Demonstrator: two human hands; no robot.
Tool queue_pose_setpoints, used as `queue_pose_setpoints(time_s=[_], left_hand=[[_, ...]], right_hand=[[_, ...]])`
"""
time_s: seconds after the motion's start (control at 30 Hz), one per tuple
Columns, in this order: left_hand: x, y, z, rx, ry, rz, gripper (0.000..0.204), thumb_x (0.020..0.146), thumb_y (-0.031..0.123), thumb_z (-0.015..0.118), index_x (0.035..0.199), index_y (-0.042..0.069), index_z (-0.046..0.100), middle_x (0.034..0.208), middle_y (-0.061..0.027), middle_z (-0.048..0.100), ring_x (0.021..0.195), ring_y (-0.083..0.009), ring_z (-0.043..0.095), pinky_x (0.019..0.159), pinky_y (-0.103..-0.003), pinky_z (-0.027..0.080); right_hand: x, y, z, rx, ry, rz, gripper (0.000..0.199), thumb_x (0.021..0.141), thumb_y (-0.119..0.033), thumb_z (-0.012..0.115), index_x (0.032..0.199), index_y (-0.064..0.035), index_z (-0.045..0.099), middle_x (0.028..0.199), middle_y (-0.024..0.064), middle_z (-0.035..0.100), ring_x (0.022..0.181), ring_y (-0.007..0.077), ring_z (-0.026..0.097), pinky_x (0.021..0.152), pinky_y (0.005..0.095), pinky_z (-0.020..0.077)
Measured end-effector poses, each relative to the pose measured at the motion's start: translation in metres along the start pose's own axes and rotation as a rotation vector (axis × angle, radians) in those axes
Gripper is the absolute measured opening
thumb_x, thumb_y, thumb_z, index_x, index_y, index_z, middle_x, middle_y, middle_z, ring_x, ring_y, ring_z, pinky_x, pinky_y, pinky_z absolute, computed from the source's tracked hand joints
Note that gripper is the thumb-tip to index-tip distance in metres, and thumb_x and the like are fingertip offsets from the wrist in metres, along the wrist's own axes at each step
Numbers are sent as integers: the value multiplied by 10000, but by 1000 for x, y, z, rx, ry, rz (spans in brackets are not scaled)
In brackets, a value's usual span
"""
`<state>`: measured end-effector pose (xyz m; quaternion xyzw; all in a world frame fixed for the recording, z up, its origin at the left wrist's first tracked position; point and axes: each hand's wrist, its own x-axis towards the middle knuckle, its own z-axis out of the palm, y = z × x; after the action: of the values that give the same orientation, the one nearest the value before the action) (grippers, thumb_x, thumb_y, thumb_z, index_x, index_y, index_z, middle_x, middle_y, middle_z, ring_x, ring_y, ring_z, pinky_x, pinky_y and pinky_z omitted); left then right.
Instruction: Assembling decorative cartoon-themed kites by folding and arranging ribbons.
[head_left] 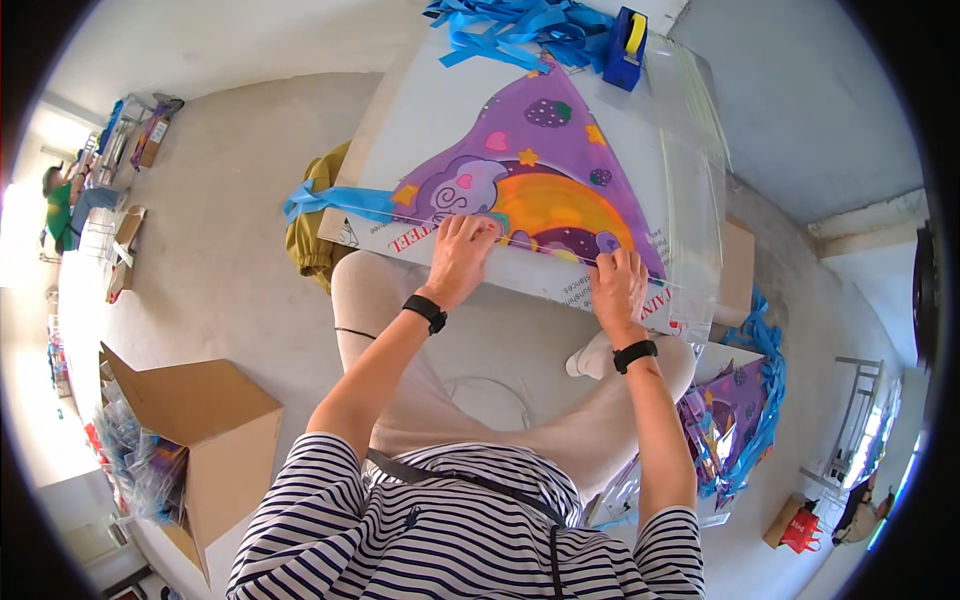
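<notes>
A purple triangular printed sheet (pixel 560 140), kite-like, lies on a white board in front of me, its point away from me. It bears an orange arc, stars and berries. My left hand (pixel 462 258) has its fingers bent and pinched on the sheet's near edge, left of the middle. Near the right corner, my right hand (pixel 619 288) pinches the same edge. A thin pale line or strip runs along this edge between the hands; its kind is unclear. Blue ribbon (pixel 345 202) trails from the left corner. My fingertips partly cover the edge.
The white board (pixel 410 130) carries a blue tape dispenser (pixel 625 50), a heap of blue ribbons (pixel 540 25) and clear plastic strips (pixel 690 190). An open cardboard box (pixel 235 450) with plastic-wrapped goods stands left. More purple sheets (pixel 725 410) lie right. Another person (pixel 62 210) is far left.
</notes>
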<state>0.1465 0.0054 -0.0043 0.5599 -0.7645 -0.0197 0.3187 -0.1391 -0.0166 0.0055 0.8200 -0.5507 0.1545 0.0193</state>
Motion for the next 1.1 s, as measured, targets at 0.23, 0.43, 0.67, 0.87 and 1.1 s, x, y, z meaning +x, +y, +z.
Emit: queue_pose_setpoints(time_s=[0.23,0.43,0.67,0.87,1.1], left_hand=[[-14,11,-2,68,-41,-20,284,726,5,699,999,79,674,1104,-76,583,1085,-292,540,977,-460,419],[-16,27,-1,55,-74,57,274,714,11,695,982,54,660,1171,-80,588,1142,-285,535,1006,-468,409],[-33,47,15,-7,-133,102,337,729,-1,674,1057,55,626,1219,-67,562,1215,-255,522,1061,-489,380],[-34,49,16,-10,-147,91,354,742,-13,656,1086,59,616,1235,-62,564,1225,-251,520,1057,-503,380],[-32,51,13,-27,-133,82,314,753,-9,652,1058,60,626,1210,-57,590,1206,-242,537,1049,-510,387]], right_hand=[[-16,-5,-5,35,26,-7,218,769,-128,760,912,-61,610,954,103,549,955,313,543,848,457,452],[-20,-9,-17,62,22,-12,248,753,-92,763,946,-49,614,977,108,548,976,323,547,880,457,455],[-26,-18,-19,61,-25,-44,381,756,-89,755,1097,-29,597,1163,171,551,1155,360,518,1015,507,414],[-28,-28,-18,53,-58,-56,535,761,-89,759,1248,-12,552,1305,182,519,1242,355,485,1101,538,366],[-21,-41,-6,68,-90,-102,601,797,-127,749,1338,-10,516,1401,138,490,1296,326,453,1118,539,337]])
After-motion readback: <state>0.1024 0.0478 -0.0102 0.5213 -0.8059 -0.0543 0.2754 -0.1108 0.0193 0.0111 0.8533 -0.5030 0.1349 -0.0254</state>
